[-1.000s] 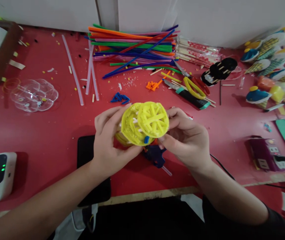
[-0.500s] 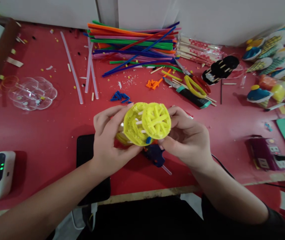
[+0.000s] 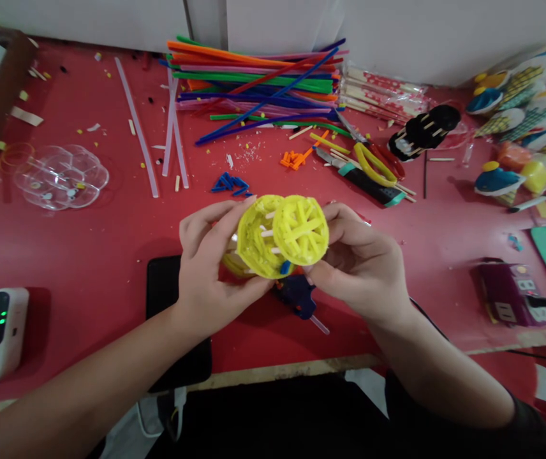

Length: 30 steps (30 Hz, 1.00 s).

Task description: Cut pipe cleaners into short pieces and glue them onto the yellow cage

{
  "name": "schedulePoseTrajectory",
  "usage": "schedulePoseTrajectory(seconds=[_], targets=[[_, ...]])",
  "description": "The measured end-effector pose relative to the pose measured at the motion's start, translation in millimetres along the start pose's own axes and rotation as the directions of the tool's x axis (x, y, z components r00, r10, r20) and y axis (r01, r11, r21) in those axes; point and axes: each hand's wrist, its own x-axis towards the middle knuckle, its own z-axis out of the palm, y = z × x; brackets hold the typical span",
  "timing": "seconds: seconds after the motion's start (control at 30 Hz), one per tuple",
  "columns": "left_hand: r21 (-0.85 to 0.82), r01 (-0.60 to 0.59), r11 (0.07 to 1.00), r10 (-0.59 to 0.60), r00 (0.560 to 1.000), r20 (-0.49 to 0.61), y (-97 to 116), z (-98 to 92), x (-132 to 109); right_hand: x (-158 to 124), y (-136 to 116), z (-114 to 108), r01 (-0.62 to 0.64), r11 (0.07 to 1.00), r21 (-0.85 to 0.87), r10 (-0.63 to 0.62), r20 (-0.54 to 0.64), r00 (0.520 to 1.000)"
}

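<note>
Between my hands is a yellow pipe-cleaner model (image 3: 258, 245) built of round tiers on pale wooden sticks. My left hand (image 3: 210, 261) wraps round its left side. Fingers and thumb of my right hand (image 3: 361, 261) pinch the right side, by the small round top (image 3: 300, 231) with crossed yellow strips. A short blue piece (image 3: 285, 268) sticks out at the lower rim. Below the model a dark blue glue gun (image 3: 296, 296) lies partly hidden, with a clear glue stick (image 3: 319, 325) in its back end.
Coloured pipe cleaners (image 3: 258, 83) lie at the back. Cut blue bits (image 3: 229, 183), orange bits (image 3: 292, 159), yellow-handled scissors (image 3: 373, 164) and a cutter (image 3: 368, 186) lie beyond my hands. A black phone (image 3: 162, 287) is left; a purple power socket (image 3: 502, 293) and black model (image 3: 423, 132) are right.
Hardly anything differs. Both hands keep the same hold, and the model's top has shifted very slightly to the right.
</note>
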Motion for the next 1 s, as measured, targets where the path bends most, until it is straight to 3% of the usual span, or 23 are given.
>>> schedulePoseTrajectory(seconds=[0.1, 0.27, 0.37, 1.0], targets=[[-0.019, 0.008, 1.0, -0.008, 1.0, -0.011, 1.8, 0.5, -0.1, -0.4, 0.7, -1.0, 0.0, 1.0, 0.022, 0.0, 0.008, 1.0], [-0.032, 0.035, 0.999, -0.036, 0.999, -0.014, 4.1, 0.7, -0.6, -2.1, 6.0, -2.4, -0.033, 0.959, 0.28, 0.022, 0.042, 0.999], [-0.043, 0.031, 0.999, -0.032, 0.999, -0.015, 2.6, 0.9, -1.5, -2.3, 8.0, -0.8, -0.049, 0.935, 0.35, 0.039, 0.036, 0.999], [-0.033, 0.005, 0.999, -0.006, 1.0, -0.008, 0.0, -1.6, -1.7, -0.1, 1.7, 3.4, -0.028, 0.962, 0.273, 0.018, 0.039, 0.999]])
